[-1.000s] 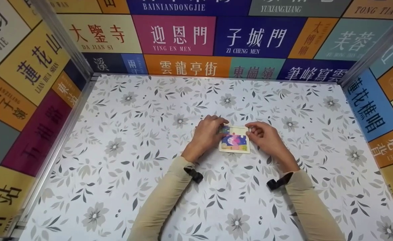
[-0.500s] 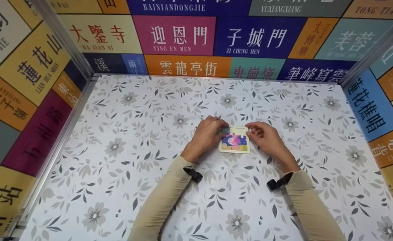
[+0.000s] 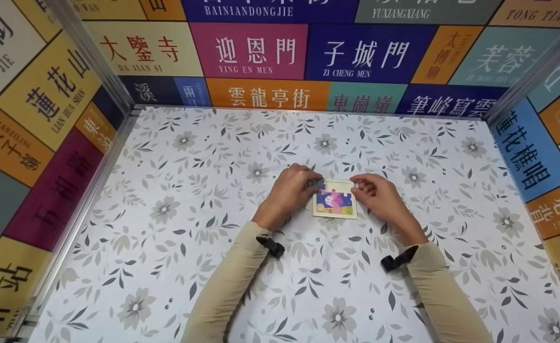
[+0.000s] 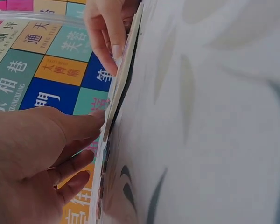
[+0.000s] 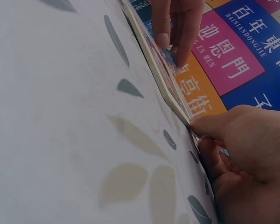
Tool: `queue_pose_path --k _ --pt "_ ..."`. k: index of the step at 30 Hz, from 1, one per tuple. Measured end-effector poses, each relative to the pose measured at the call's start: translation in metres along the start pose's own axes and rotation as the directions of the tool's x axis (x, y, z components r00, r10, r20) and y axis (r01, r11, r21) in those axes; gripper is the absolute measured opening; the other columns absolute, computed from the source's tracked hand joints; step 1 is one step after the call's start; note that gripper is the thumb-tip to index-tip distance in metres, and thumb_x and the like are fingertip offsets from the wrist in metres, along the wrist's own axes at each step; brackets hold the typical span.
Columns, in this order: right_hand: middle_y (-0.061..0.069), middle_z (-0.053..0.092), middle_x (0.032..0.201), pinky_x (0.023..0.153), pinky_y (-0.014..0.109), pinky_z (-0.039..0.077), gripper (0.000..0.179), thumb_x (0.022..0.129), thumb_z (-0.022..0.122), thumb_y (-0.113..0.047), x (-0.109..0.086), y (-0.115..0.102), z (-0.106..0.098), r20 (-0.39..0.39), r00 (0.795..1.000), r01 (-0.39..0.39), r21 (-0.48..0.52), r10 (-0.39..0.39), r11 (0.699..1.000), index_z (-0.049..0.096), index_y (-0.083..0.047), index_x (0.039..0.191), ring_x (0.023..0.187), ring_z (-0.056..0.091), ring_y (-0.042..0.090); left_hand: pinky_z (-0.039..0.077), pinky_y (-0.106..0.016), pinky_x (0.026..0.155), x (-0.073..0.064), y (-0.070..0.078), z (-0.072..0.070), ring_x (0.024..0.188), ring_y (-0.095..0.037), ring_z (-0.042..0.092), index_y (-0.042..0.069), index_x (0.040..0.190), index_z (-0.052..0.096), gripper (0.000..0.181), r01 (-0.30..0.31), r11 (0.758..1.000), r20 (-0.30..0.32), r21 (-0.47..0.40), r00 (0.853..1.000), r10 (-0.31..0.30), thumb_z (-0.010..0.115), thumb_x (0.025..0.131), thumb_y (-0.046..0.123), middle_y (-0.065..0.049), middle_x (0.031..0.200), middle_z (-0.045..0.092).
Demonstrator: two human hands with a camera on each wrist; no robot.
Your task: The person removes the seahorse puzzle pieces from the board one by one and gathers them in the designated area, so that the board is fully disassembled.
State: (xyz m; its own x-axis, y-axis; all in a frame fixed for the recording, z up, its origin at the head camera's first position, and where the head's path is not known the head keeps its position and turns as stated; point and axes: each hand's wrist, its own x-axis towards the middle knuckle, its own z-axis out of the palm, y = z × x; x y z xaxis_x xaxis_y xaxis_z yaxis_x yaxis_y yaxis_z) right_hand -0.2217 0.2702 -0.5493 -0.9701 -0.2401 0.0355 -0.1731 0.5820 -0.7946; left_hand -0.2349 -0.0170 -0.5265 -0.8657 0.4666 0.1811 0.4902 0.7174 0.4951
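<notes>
We saw a small, square puzzle board point(image 3: 334, 216) with a cream rim, lying face up on the surface point(image 3: 318, 286). Its lower part was filled by a printed picture point(image 3: 334, 202): a pink and white figure on violet-blue, above a yellow band with green towards the lower right. We saw bare cream across the upper right. The right grip point(image 3: 380, 193) pinched the upper right edge. At the upper left, the left grip point(image 3: 287, 193) pinched a dark blue-green piece point(image 5: 171, 58); we could not tell whether it was seated.
</notes>
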Motion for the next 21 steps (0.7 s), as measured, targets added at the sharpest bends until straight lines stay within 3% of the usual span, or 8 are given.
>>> queue_pose_path --k 9,21 --pt "0.011 0.067 0.106 0.073 0.015 0.050 0.032 0.104 0.073 -0.018 -0.001 0.001 -0.001 0.003 1.000 0.021 0.003 -0.021 1.000 0.073 -0.007 0.135 0.086 0.061 0.014 0.055 -0.041 0.106 -0.003 -0.009 -0.013 0.119 -0.027 0.069 0.013 0.128 0.081 0.029 0.011 0.999 -0.074 -0.045 0.997 -0.015 0.079 0.100 0.022 -0.005 0.128 0.080" --pt "0.011 0.066 0.105 0.072 0.014 0.049 0.031 0.104 0.073 -0.017 -0.001 0.001 0.000 -0.008 1.000 0.006 0.006 -0.006 1.000 0.073 -0.007 0.134 0.086 0.061 0.015 0.054 -0.044 0.110 -0.021 -0.040 -0.046 0.124 -0.029 0.068 0.011 0.130 0.079 0.030 0.081 0.994 -0.121 -0.067 0.989 -0.089 0.077 0.102 0.018 -0.007 0.131 0.079"
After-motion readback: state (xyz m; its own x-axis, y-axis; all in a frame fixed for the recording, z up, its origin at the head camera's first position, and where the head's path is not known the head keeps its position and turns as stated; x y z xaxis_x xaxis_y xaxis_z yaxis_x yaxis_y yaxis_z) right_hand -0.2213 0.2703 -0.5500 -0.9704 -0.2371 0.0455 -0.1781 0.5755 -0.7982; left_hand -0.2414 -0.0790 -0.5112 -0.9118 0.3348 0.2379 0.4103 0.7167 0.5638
